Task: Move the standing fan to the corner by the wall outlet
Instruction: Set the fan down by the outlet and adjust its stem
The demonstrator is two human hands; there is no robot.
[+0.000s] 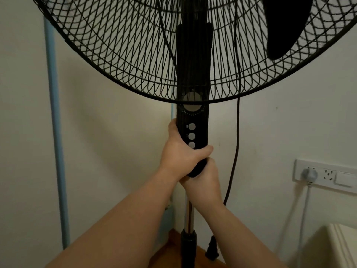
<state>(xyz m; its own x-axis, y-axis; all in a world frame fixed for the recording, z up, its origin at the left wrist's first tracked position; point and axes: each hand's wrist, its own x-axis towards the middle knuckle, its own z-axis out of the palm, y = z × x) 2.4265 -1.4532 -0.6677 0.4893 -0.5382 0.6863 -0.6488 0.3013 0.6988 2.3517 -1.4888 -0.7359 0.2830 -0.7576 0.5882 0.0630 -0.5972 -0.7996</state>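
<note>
A black standing fan (193, 60) fills the upper view, its round wire cage facing me and its control column with round grey buttons running down the middle. My left hand (180, 151) grips the lower part of that column, thumb across the front. Just below, my right hand (204, 182) wraps the column's bottom end above the chrome pole (189, 215). The fan's black cord (234, 151) hangs behind on the right, its plug (212, 248) dangling near the floor. A white wall outlet (326, 175) sits on the right wall. The fan's base is out of view.
Two cream walls meet in a corner right behind the fan. A light blue pipe (56, 132) runs vertically along the left wall. A grey plug (309, 174) with a pale cable occupies the outlet's left socket. A white cabinet (328, 246) stands at lower right. Wooden floor (168, 252) shows below.
</note>
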